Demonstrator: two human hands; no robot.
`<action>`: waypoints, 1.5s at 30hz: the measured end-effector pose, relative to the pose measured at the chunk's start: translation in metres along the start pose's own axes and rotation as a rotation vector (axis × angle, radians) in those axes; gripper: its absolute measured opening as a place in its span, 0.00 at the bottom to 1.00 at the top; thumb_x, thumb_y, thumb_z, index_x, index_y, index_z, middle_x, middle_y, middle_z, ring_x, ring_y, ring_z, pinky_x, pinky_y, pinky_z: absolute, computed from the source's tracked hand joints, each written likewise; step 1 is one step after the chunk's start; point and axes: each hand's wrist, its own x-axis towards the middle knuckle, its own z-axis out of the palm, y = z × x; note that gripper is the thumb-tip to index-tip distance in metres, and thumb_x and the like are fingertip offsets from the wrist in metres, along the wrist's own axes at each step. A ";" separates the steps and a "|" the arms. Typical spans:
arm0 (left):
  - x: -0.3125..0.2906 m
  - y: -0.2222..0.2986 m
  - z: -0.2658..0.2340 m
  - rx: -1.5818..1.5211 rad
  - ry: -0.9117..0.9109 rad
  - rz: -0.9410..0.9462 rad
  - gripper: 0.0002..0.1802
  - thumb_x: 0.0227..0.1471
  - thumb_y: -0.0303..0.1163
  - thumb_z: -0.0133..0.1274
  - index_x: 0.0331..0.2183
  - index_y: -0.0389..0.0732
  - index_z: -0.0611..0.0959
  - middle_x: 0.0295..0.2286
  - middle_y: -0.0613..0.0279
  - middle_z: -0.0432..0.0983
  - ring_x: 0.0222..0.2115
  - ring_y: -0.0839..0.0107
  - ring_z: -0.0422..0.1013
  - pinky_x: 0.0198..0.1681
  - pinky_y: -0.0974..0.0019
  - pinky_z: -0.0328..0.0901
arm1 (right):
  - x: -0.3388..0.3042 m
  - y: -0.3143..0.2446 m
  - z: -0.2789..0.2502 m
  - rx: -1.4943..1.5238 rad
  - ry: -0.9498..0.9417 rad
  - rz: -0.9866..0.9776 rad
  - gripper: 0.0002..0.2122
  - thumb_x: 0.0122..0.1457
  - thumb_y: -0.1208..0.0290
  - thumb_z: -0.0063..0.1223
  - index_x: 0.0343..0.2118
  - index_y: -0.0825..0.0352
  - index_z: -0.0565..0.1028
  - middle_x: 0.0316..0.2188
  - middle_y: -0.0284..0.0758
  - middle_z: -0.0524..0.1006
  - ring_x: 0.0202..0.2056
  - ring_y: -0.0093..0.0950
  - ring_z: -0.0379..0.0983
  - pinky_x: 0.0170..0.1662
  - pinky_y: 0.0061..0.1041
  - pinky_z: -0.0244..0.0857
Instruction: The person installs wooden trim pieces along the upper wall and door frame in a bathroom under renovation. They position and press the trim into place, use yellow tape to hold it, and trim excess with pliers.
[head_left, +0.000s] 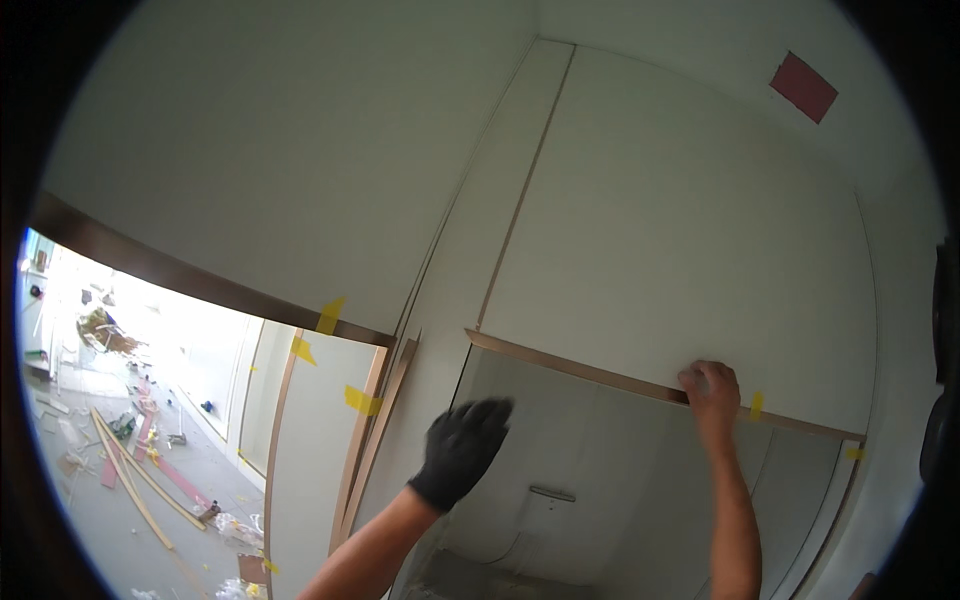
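My left hand (466,452) wears a black glove and hangs in front of the opening, left of centre, with its fingers loosely extended and nothing visible in them. My bare right hand (712,392) is closed on a brown trim strip (580,373), thumb and fingers bent around it. This strip runs along the lower edge of a large white panel (680,230). Just right of that hand, yellow tape (757,405) crosses the strip. Whether the strip is fixed along its whole length, I cannot tell.
At left, another brown strip (200,281) edges a white wall, with yellow tape (330,315) at its end. Upright brown trim (377,440) stands below. Wood strips (130,480) and scraps litter the floor. A reddish square (804,88) marks the upper right surface.
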 end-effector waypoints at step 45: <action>0.071 -0.067 0.084 0.133 0.206 0.163 0.12 0.45 0.30 0.53 0.36 0.48 0.76 0.30 0.67 0.71 0.37 0.67 0.71 0.42 0.58 0.64 | -0.002 -0.105 0.048 -0.358 -0.153 -0.562 0.06 0.54 0.77 0.59 0.34 0.66 0.75 0.32 0.35 0.74 0.36 0.31 0.72 0.45 0.31 0.69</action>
